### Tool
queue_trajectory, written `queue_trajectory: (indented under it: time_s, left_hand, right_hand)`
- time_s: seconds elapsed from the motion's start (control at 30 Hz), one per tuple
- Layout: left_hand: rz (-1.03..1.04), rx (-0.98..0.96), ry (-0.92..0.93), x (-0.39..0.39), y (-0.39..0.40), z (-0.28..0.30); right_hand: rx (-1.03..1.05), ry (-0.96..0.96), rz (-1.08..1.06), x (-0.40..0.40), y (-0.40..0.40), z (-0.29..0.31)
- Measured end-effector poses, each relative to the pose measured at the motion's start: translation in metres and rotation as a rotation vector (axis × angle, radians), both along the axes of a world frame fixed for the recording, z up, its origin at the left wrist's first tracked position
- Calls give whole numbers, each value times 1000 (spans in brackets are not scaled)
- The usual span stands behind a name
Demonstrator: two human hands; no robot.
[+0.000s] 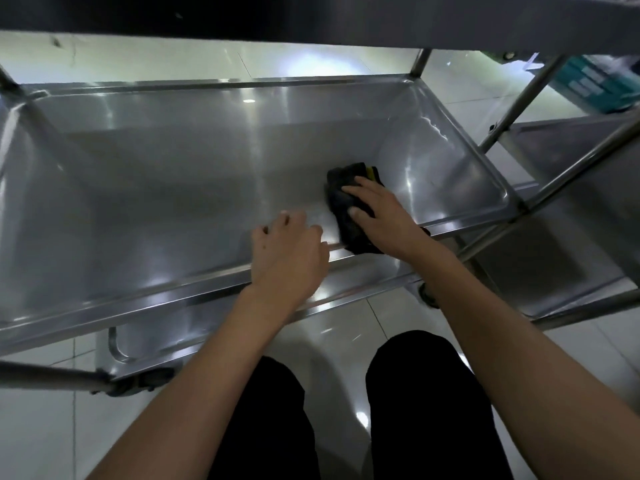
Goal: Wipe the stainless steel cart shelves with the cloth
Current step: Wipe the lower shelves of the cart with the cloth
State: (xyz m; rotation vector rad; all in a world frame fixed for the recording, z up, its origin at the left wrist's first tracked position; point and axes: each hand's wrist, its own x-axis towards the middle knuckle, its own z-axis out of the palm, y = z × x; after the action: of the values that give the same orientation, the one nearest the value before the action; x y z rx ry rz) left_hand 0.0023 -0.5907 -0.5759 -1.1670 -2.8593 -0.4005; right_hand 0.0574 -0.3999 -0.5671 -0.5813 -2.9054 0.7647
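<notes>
Nearest, our left hand (289, 252) curls over the near rim of the steel shelf (166, 188), gripping it. Just beside it, our right hand (379, 214) lies flat, fingers straight, pressing the dark cloth (346, 195) onto the shelf's near right part. Beyond, pale floor tiles (194, 60).

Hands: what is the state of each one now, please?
Left hand: fingers curled over the shelf's front rim.
Right hand: open, pressing the dark cloth flat.
</notes>
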Motion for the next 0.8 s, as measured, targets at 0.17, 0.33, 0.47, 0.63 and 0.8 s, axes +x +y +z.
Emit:
queue_trajectory:
  time_s: [0.17, 0.33, 0.47, 0.63, 0.8]
  left_hand:
    - [82, 20, 11, 6, 8, -3]
    - [150, 29, -17, 12, 30, 3]
    - [107, 21, -15, 24, 64, 11]
    - [42, 14, -36, 40, 119, 19]
    - [-10, -38, -39, 54, 173, 21]
  right_hand:
    - [124, 6, 61, 4, 3, -6]
    - [104, 40, 129, 6, 19, -10]
    - [65, 72, 162, 10, 48, -12]
    - [69, 74, 108, 24, 110, -13]
    - [60, 53, -34, 47, 180, -12]
